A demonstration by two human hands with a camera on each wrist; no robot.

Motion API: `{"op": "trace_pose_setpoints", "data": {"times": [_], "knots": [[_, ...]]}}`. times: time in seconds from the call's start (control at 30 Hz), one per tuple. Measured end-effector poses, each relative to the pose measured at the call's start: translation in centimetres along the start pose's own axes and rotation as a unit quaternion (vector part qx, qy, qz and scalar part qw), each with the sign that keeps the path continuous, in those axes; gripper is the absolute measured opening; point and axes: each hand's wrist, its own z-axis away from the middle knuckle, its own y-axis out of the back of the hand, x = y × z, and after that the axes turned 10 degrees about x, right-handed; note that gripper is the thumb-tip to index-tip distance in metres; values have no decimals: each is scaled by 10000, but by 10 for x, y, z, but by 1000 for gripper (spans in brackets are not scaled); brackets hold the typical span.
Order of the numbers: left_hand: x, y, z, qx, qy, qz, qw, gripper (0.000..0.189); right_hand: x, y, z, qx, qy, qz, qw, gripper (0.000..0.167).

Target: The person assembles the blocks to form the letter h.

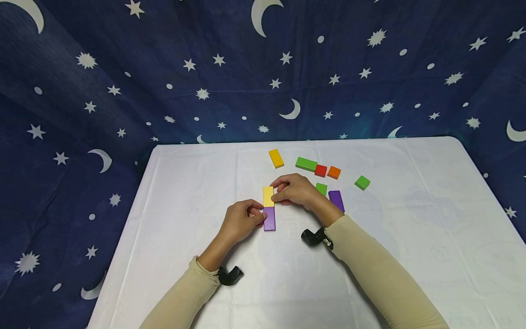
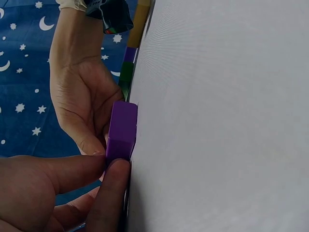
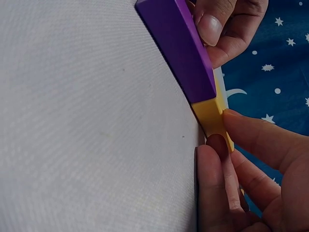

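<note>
Near the middle of the white table, a light yellow block (image 1: 268, 194) and a purple block (image 1: 269, 222) lie end to end in one line. My left hand (image 1: 241, 220) pinches the purple block from its left side, thumb and fingertip at its edges. From the right, my right hand (image 1: 297, 189) holds the yellow block between thumb and fingers. Seen from the right wrist, the end of the purple block (image 3: 181, 53) meets the yellow block (image 3: 208, 116). The left wrist view has the purple block (image 2: 123, 128) standing out beyond the left fingertips.
Behind and right of my right hand lie a darker yellow block (image 1: 276, 158), a long green block (image 1: 306, 164), a red block (image 1: 321, 171), an orange block (image 1: 334, 172), two small green blocks (image 1: 362, 183) and another purple block (image 1: 336, 201). A starry blue cloth (image 1: 230, 96) hangs behind the table.
</note>
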Motion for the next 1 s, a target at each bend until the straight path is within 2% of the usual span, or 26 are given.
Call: {"op": "trace_pose_setpoints", "data": {"times": [0.6,1.0], "knots": [[-1,0,0,-17,-28,-17,10000,17,-1,0,1,44,99,173,9998,37],[-1,-1,-1,-8,-38,18,10000,18,-2,0,4,76,53,106,9999,37]]}}
